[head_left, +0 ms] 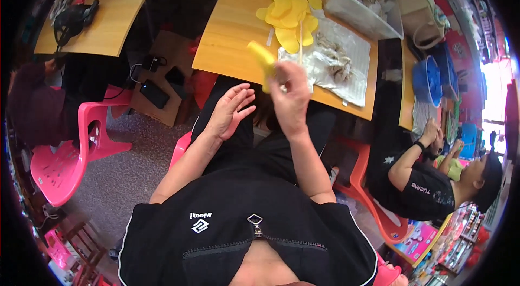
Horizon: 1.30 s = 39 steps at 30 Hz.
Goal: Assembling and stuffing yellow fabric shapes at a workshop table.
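Head view: the right hand pinches a blurred yellow piece over the near edge of the wooden desk. Empty, the left hand hangs just beside it, fingers loosely spread. Farther back on the desk, flat yellow pieces lie heaped next to a white sheet carrying crumpled greyish material.

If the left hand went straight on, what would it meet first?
Likely the near edge of the wooden table, then the yellow piece in the right hand; depth is unclear, so it may clear the edge.
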Available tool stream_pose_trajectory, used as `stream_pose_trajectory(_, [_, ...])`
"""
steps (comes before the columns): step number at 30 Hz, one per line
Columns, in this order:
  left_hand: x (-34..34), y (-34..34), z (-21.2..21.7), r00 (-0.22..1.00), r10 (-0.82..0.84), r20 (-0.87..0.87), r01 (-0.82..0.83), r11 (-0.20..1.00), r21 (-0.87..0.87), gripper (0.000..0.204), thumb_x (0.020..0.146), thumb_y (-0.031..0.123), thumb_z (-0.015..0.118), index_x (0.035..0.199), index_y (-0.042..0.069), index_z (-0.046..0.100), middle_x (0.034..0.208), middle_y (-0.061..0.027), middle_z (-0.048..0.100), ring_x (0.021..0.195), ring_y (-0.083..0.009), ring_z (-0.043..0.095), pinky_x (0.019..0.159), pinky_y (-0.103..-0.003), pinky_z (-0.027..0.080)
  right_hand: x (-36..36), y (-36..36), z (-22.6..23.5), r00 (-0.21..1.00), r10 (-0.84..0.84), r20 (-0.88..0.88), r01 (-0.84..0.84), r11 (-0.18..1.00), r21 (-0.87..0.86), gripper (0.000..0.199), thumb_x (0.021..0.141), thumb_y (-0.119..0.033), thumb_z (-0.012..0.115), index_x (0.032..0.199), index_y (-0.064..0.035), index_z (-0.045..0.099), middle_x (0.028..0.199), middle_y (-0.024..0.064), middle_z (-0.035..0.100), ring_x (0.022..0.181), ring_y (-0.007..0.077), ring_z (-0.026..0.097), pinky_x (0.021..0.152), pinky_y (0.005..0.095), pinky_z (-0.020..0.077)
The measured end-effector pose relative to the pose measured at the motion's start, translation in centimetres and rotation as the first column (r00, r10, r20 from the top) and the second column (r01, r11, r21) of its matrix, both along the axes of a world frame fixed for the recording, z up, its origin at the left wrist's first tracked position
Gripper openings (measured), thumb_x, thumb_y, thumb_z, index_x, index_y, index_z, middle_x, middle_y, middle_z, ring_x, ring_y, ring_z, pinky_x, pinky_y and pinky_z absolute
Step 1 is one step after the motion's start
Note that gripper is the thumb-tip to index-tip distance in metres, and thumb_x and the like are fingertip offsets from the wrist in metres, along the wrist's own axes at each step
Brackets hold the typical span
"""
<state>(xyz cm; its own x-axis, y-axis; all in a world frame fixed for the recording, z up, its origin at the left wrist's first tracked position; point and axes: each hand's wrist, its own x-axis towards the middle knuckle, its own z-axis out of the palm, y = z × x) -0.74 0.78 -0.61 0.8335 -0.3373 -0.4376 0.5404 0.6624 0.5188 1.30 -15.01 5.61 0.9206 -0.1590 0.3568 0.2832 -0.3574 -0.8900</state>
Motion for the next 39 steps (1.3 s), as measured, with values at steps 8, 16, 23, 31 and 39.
stream_pose_trajectory(8, [-1.7, 1.7, -0.7, 0.979, -0.204, -0.026, 0.205, 0.974, 0.094, 0.025, 0.097, 0.024, 0.052, 0.113, 0.007, 0.059, 0.109, -0.0059, 0.062, 0.102, -0.0167, 0.060, 0.087, -0.032, 0.049, 7.2, 0.7, -1.9, 0.992, 0.123, -0.016, -0.116, 0.875, -0.470, 0.030, 0.077, 0.009, 0.055, 0.105, -0.0031, 0.060, 0.105, 0.0178, 0.057, 0.094, 0.0341, 0.059, 0.077, 0.0374, 0.0496])
stream_pose_trajectory(16, [-0.7, 2.1, -0.7, 0.966, -0.254, -0.044, 0.256, 0.965, 0.059, 0.023, 0.096, 0.019, 0.053, 0.112, 0.004, 0.059, 0.109, -0.0079, 0.063, 0.100, -0.0166, 0.061, 0.086, -0.030, 0.050, 7.4, 0.3, -2.3, 0.991, 0.084, -0.106, -0.133, 0.755, -0.642, 0.029, 0.079, 0.002, 0.060, 0.107, -0.0023, 0.061, 0.095, 0.0123, 0.061, 0.085, 0.0211, 0.062, 0.071, 0.0293, 0.0492])
stream_pose_trajectory(23, [2.6, 1.7, 1.3, 0.998, 0.046, 0.049, -0.040, 0.994, -0.105, 0.030, 0.093, 0.014, 0.058, 0.119, 0.001, 0.053, 0.110, -0.0103, 0.062, 0.100, -0.0175, 0.061, 0.089, -0.032, 0.050, 4.3, 1.1, 0.6, 0.934, 0.214, -0.287, -0.231, 0.972, -0.029, 0.028, 0.079, 0.000, 0.061, 0.107, -0.0012, 0.064, 0.097, 0.0099, 0.063, 0.087, 0.0171, 0.063, 0.070, 0.0273, 0.0518])
stream_pose_trajectory(31, [3.3, 1.5, 2.8, 0.987, 0.064, 0.149, -0.047, 0.992, -0.120, 0.027, 0.092, 0.012, 0.059, 0.116, 0.001, 0.057, 0.111, -0.0075, 0.062, 0.100, -0.0166, 0.062, 0.087, -0.031, 0.052, 1.1, 1.9, 1.9, 0.969, 0.217, -0.122, -0.248, 0.874, -0.419, 0.031, 0.078, -0.009, 0.070, 0.108, -0.0030, 0.065, 0.112, 0.0135, 0.055, 0.099, 0.0260, 0.056, 0.085, 0.0337, 0.0472])
stream_pose_trajectory(39, [2.4, 1.3, 2.4, 0.976, -0.125, 0.179, 0.127, 0.992, -0.003, 0.028, 0.092, 0.013, 0.060, 0.117, 0.000, 0.057, 0.112, -0.0080, 0.062, 0.098, -0.0155, 0.062, 0.085, -0.031, 0.053, 0.5, 1.7, 0.6, 0.912, 0.331, -0.241, -0.369, 0.921, -0.129, 0.030, 0.082, -0.009, 0.067, 0.111, -0.0001, 0.063, 0.115, 0.0109, 0.053, 0.106, 0.0213, 0.052, 0.089, 0.0297, 0.0436])
